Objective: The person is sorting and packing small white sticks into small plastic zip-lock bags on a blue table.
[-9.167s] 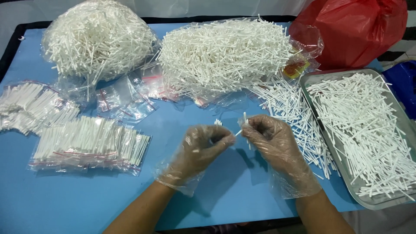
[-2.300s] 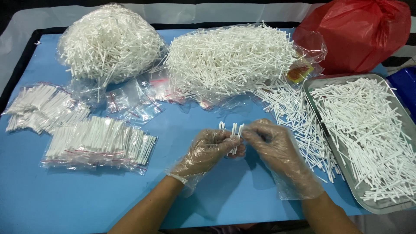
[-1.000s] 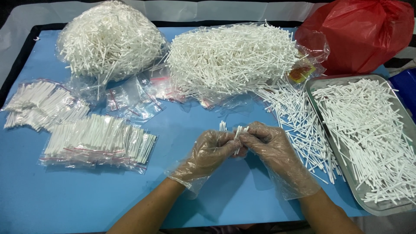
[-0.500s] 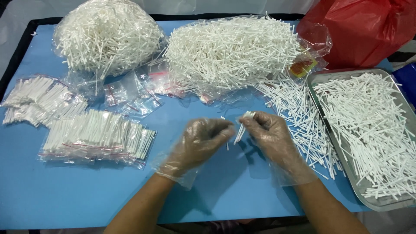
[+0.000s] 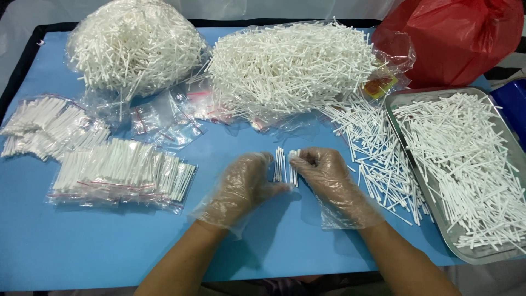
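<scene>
Both my hands wear loose clear plastic gloves over the blue table (image 5: pixel 82 241). My left hand (image 5: pixel 241 183) lies palm-down with its fingertips against a small upright bundle of white sticks (image 5: pixel 280 164). My right hand (image 5: pixel 323 172) pinches the right side of the same bundle between thumb and fingers. The sticks stand side by side, ends pointing away from me.
Two big heaps of white sticks (image 5: pixel 290 63), (image 5: pixel 134 46) lie on clear plastic at the back. Filled zip bags (image 5: pixel 123 175), (image 5: pixel 46 126) and empty bags (image 5: pixel 164 115) are at left. Loose sticks (image 5: pixel 378 159) and a metal tray (image 5: pixel 507 252) of sticks are at right, a red bag (image 5: pixel 455 38) behind.
My hands have come together again around the sticks. The bundle now stands straight between the two hands, where half a second ago the right hand held it slanted.
</scene>
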